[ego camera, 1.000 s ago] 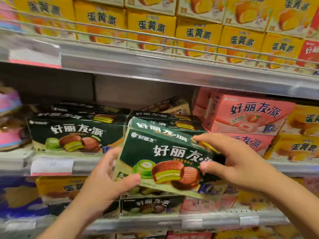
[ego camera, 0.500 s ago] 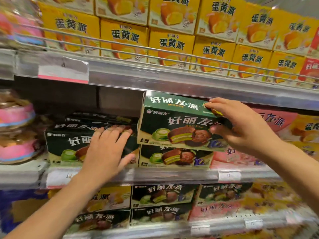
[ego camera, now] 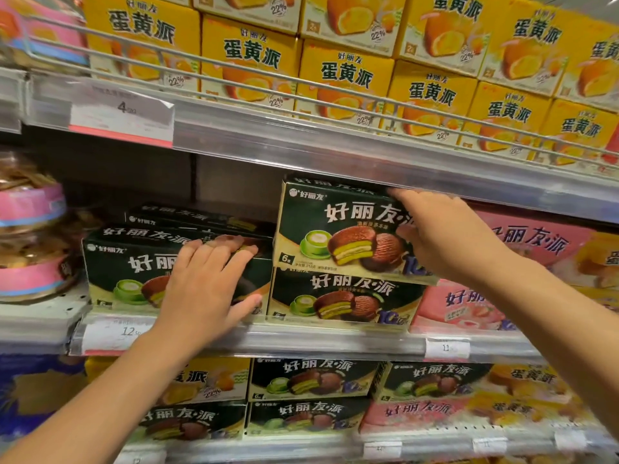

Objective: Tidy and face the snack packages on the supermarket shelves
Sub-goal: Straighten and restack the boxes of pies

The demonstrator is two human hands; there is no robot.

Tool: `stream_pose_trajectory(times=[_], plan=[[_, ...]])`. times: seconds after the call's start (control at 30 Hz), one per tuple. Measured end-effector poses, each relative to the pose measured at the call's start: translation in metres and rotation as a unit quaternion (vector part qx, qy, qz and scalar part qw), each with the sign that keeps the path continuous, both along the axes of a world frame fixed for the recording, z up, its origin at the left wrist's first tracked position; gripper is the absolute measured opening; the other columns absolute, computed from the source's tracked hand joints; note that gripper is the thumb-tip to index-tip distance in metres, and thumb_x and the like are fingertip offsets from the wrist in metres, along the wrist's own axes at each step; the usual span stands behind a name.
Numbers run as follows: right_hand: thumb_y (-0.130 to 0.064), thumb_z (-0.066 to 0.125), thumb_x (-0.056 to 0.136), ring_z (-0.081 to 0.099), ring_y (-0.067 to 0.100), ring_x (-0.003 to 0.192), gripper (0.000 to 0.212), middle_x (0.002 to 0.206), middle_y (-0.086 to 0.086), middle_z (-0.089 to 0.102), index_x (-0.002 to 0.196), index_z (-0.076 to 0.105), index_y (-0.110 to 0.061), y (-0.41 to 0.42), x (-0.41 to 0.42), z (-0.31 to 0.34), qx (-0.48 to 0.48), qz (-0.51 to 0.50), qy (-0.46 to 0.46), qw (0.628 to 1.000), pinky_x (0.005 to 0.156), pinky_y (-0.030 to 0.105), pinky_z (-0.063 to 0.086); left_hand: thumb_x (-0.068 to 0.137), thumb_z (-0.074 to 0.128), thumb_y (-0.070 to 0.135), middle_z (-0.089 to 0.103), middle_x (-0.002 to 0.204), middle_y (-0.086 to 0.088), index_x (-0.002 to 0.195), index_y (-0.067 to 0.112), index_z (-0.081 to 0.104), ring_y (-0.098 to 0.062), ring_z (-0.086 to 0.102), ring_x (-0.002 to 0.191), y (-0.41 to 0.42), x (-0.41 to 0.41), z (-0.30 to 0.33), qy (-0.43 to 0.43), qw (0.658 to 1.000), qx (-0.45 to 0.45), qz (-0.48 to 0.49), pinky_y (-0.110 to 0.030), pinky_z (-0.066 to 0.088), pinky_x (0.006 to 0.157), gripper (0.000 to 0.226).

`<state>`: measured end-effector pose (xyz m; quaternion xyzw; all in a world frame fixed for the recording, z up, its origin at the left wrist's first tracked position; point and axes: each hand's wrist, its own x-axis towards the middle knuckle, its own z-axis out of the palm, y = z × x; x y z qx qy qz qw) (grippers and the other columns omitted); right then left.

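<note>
The right hand (ego camera: pixel 445 236) grips the right end of the upper green matcha pie box (ego camera: pixel 338 229), which a second ago was out in front in both hands and now sits stacked on its twin (ego camera: pixel 341 296) on the middle shelf (ego camera: pixel 301 339). The left hand (ego camera: pixel 204 283) has let go and presses flat, fingers straight, on the neighbouring green box (ego camera: pixel 134 266). Probably only squaring remains

Two hands (left hand (ego camera: pixel 204 286), right hand (ego camera: pixel 449 236)); four green boxes (ego camera: pixel 335 229) on the middle shelf (ego camera: pixel 318 339).
</note>
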<state>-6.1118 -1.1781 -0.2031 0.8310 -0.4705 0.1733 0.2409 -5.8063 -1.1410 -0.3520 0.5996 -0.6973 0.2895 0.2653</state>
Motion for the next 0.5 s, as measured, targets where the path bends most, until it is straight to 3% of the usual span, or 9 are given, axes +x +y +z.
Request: stream_pose_trajectory(times=[0.17,0.27,0.5], plan=[[-0.067,0.057,0.077,0.050,0.032,0.120,0.088,0.135,0.006,0.055,0.147,0.031,-0.022,0.005,0.010,-0.009,-0.015,-0.019,0.024,0.999,0.101,0.047,0.034,0.068,0.077,0.056,0.064,0.111,-0.008,0.127,0.015,0.057,-0.030,0.058,0.104,0.000,-0.001,-0.001,0.003,1.000,-0.001,0.002,-0.049,0.037,0.097,0.075],[-0.061,0.068,0.075,0.048,0.034,0.123,0.088,0.138,0.008,0.052,0.146,0.033,-0.022,-0.003,0.015,-0.012,-0.017,-0.033,0.004,0.999,0.106,0.049,0.030,0.073,0.072,0.057,0.063,0.116,-0.009,0.128,0.016,0.056,-0.030,0.057,0.107,-0.001,0.000,-0.002,0.003,1.000,0.003,0.003,-0.049,0.034,0.100,0.071],[-0.052,0.071,0.078,0.047,0.039,0.124,0.085,0.138,0.015,0.052,0.146,0.033,-0.018,-0.014,0.016,-0.013,-0.006,-0.045,-0.008,0.999,0.107,0.051,0.030,0.074,0.058,0.060,0.063,0.113,-0.010,0.128,0.015,0.057,-0.032,0.057,0.103,0.000,0.000,-0.001,0.006,1.000,0.021,0.004,-0.049,0.033,0.099,0.070]])
